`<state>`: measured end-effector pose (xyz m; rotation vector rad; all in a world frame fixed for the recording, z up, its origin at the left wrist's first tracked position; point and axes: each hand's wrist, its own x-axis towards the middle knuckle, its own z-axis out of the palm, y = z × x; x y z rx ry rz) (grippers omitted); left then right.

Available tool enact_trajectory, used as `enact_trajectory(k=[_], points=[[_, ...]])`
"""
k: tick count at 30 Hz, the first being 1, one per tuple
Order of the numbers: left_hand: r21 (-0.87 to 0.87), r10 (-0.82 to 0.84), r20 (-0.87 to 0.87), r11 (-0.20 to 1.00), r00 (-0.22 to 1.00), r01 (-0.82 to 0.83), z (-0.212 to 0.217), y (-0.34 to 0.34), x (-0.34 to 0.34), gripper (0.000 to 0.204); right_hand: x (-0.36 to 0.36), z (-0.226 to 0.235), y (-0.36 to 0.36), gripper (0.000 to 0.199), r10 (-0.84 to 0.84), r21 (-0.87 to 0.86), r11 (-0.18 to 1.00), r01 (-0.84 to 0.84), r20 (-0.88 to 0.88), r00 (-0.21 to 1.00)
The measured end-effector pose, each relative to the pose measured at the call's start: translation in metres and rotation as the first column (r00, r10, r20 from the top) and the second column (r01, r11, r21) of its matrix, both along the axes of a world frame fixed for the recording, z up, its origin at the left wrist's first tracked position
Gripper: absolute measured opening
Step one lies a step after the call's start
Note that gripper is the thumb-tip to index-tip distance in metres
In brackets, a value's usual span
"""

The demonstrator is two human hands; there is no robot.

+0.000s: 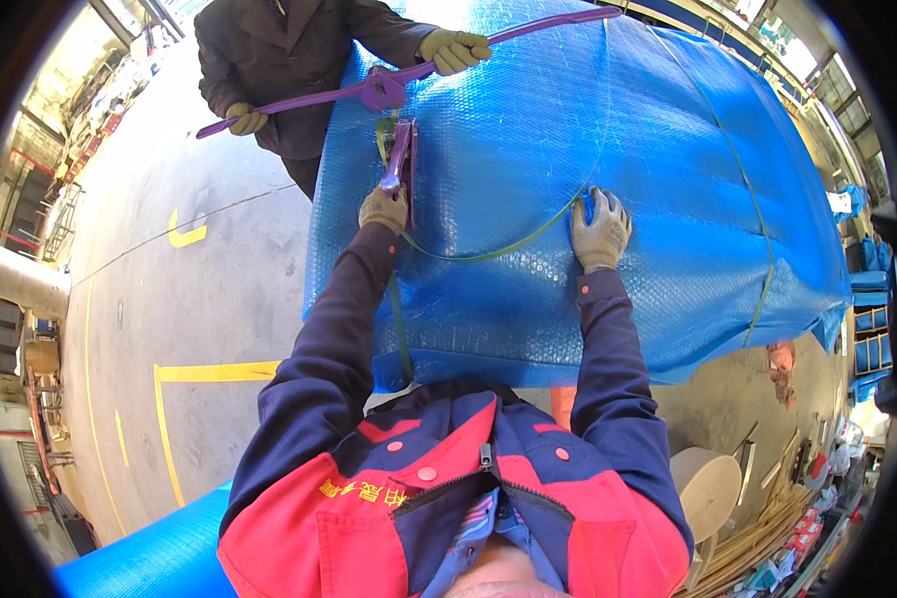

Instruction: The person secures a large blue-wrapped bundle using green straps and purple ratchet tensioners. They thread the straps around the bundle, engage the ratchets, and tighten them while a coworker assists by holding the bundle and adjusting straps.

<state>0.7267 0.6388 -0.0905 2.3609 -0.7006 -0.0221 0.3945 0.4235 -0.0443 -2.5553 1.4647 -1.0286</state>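
A large bundle in blue bubble wrap (508, 179) lies before me. My left hand (384, 209), in a pale work glove, is closed round the handle of a purple strap tensioner (400, 159) on the bundle's left part. A green strap (498, 253) runs from near the tensioner in a loose curve toward my right hand (602, 229). That gloved hand rests on the wrap with its fingers apart, beside or over the strap. Beyond my left hand, a co-worker's two gloved hands hold the long handles of a purple strap sealer (382, 90), its head just above the tensioner.
The co-worker (279, 60) stands at the bundle's far left corner. Another green strap (738, 159) crosses the bundle on the right. A blue roll (159, 543) lies at lower left. A cardboard-coloured roll (706, 488) and long poles (767, 523) lie at lower right.
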Motion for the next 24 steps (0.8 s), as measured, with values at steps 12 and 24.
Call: enact_trajectory(k=[12, 24], points=[[0.029, -0.015, -0.047, 0.999, 0.999, 0.017, 0.016, 0.005, -0.010, 0.037, 0.000, -0.001, -0.001, 0.045, 0.004, -0.001, 1.000, -0.004, 0.008, 1.000], [0.012, -0.003, -0.029, 1.000, 1.000, 0.003, 0.012, 0.004, -0.012, 0.037, 0.001, -0.002, -0.002, 0.043, 0.002, -0.007, 1.000, -0.002, 0.016, 1.000]])
